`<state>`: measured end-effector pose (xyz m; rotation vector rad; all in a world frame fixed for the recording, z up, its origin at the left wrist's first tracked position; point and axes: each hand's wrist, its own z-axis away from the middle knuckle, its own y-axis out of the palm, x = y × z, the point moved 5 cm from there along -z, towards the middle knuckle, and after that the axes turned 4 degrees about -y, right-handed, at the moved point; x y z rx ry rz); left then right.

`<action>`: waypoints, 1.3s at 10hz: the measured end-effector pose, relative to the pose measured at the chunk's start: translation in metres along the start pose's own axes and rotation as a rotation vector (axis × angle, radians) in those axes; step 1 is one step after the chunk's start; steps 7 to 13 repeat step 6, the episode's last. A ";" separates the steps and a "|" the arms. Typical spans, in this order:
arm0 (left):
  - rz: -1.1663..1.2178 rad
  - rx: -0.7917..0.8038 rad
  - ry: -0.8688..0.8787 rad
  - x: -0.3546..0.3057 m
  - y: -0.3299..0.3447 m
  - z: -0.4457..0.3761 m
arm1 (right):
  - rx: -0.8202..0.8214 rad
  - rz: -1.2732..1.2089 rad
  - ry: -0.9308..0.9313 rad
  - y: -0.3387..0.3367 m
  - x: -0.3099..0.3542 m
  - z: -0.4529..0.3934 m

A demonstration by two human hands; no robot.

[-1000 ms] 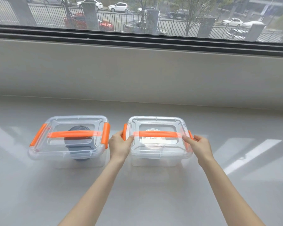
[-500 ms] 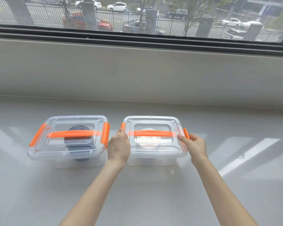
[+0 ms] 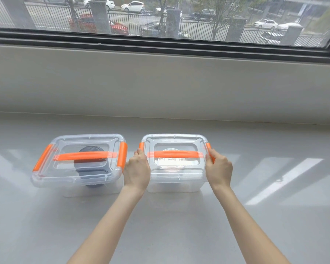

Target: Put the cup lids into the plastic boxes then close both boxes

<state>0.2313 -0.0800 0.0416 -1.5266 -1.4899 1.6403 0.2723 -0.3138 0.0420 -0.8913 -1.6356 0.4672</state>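
Two clear plastic boxes with orange handles and side latches stand side by side on a pale sill. The left box has its cover on and a dark cup lid shows through it. The right box has its cover on, with a clear cup lid inside. My left hand presses on that box's left orange latch. My right hand presses on its right orange latch.
The sill surface runs wide in front of and beside the boxes. A low wall rises behind them, topped by a dark window frame. Cars and a fence lie outside the glass.
Both hands have closed in on the right box's side latches, and the latches now lie flatter against the box sides. The left box has not moved.
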 end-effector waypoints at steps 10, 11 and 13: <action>0.297 -0.012 0.249 -0.018 -0.072 -0.009 | 0.089 -0.180 -0.308 0.000 0.111 0.016; 0.297 -0.012 0.249 -0.018 -0.072 -0.009 | 0.089 -0.180 -0.308 0.000 0.111 0.016; 0.297 -0.012 0.249 -0.018 -0.072 -0.009 | 0.089 -0.180 -0.308 0.000 0.111 0.016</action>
